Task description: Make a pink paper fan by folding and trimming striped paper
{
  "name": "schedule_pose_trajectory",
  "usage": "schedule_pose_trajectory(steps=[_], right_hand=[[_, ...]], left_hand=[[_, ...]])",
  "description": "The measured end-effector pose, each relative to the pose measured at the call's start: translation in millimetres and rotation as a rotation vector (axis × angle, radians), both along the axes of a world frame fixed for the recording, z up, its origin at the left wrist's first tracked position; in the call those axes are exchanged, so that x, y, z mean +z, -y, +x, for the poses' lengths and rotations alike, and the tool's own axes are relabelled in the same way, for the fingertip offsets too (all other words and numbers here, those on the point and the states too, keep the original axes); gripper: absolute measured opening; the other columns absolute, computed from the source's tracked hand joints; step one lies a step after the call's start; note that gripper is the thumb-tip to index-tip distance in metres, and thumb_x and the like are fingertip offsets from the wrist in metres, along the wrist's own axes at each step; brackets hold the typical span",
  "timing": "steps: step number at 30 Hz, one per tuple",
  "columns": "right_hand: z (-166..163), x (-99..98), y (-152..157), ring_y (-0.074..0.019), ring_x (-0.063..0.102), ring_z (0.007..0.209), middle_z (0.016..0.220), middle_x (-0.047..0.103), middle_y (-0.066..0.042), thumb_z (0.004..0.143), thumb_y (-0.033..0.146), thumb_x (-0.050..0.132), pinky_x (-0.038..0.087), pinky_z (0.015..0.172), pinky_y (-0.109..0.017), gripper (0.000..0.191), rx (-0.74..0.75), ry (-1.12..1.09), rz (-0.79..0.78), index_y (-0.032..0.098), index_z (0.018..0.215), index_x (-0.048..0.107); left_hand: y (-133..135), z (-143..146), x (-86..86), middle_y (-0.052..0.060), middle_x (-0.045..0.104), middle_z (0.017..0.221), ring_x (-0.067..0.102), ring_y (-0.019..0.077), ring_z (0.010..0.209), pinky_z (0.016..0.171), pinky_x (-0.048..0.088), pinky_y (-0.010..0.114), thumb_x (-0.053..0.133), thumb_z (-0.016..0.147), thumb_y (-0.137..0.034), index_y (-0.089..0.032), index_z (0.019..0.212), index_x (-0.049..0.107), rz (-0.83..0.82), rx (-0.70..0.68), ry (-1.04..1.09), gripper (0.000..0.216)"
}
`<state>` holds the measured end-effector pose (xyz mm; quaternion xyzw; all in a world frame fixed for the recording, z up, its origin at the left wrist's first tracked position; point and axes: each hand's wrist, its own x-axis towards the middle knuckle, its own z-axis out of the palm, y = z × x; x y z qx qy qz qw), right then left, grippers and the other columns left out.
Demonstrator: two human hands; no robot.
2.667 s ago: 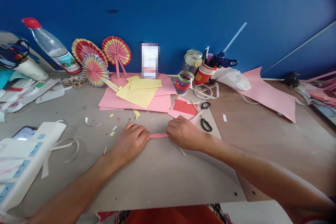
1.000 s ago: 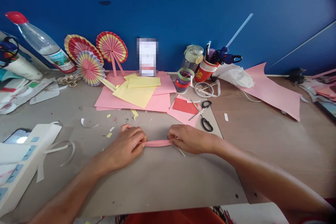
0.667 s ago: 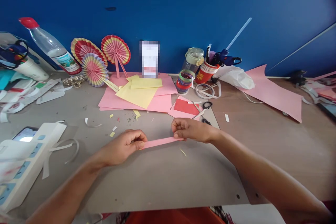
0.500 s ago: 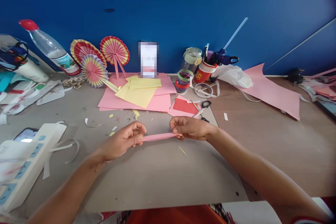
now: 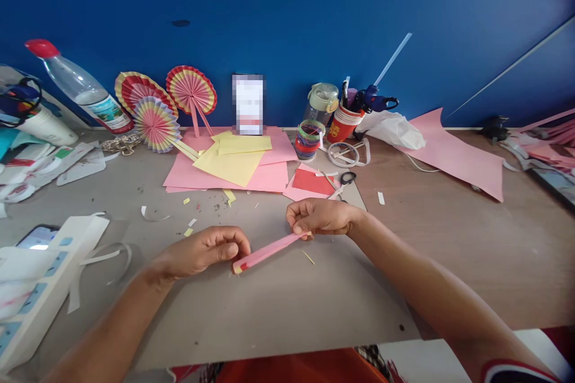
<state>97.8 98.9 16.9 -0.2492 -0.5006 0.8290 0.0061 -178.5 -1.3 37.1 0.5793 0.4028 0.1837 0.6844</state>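
A narrow pink folded paper strip (image 5: pixel 272 249) slants over the desk, its near left end showing yellow and red. My right hand (image 5: pixel 321 216) pinches the strip's far right end between thumb and fingers. My left hand (image 5: pixel 209 249) is beside the near left end, fingers loosely curled and thumb off the paper; whether a fingertip touches it from behind is hard to see. A thin wooden stick (image 5: pixel 308 258) lies on the desk below the strip. Scissors (image 5: pixel 347 179) rest on red paper (image 5: pixel 313 182) just beyond my right hand.
Pink sheets (image 5: pixel 179 172) and yellow paper (image 5: pixel 233 167) lie at the back, before a propped phone (image 5: pixel 248 105). Folded paper fans (image 5: pixel 191 93) lean on the blue wall. A red cup (image 5: pixel 345 122) holds tools. Left are a bottle (image 5: pixel 92 96) and a power strip (image 5: pixel 49 278).
My left thumb has come off the strip's left end. That end has swung down towards me, so the strip now slants, while my right hand keeps its pinch.
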Motion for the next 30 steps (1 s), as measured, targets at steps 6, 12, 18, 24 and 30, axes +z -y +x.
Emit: schedule_pose_trajectory(steps=[6,12,18,24,30], right_hand=[[-18.7,10.9,-3.6,-0.0049,0.047,0.051,0.058,0.059,0.005,0.065,0.035,0.082,0.036,0.051,-0.018,0.034,0.170,-0.024,0.035,0.014,0.073,0.057],[-44.9,16.8,-6.8,-0.0046,0.046,0.051,0.058,0.058,0.006,0.063,0.034,0.082,0.035,0.052,-0.018,0.035,0.335,-0.025,0.087,0.014,0.073,0.056],[-64.2,16.8,-8.6,-0.0044,0.046,0.050,0.056,0.057,0.006,0.060,0.037,0.084,0.036,0.050,-0.018,0.039,0.417,-0.024,0.101,0.014,0.071,0.055],[-65.4,15.4,-11.1,-0.0076,0.051,0.051,0.059,0.060,0.003,0.071,0.051,0.074,0.040,0.050,-0.020,0.039,0.178,0.043,0.043,0.016,0.079,0.059],[-59.8,10.8,4.2,-0.0082,0.052,0.059,0.071,0.061,0.000,0.082,0.051,0.063,0.042,0.057,-0.021,0.035,-0.320,-0.003,0.123,0.016,0.081,0.058]], left_hand=[[-0.2,5.0,-0.9,0.003,0.059,0.081,0.040,0.0101,0.059,0.058,0.034,0.023,0.044,0.088,-0.060,-0.018,0.092,0.065,-0.021,0.032,-0.066,0.047],[2.3,12.7,-6.7,-0.002,0.048,0.065,0.028,0.0088,0.053,0.051,0.026,0.024,0.042,0.078,-0.077,-0.014,0.097,0.066,-0.117,-0.002,-0.028,0.070],[5.5,23.4,-6.7,-0.004,0.044,0.067,0.033,0.0087,0.060,0.056,0.026,0.022,0.066,0.073,-0.060,-0.014,0.079,0.061,-0.229,0.005,-0.016,0.047],[6.3,24.9,-12.2,-0.003,0.047,0.061,0.035,0.0065,0.052,0.050,0.025,0.020,0.076,0.067,-0.052,-0.015,0.071,0.059,-0.384,0.196,0.210,0.041],[1.0,24.4,-20.4,-0.003,0.052,0.061,0.041,0.0047,0.049,0.051,0.036,0.019,0.080,0.067,-0.042,-0.015,0.072,0.057,-0.403,0.474,0.430,0.036]])
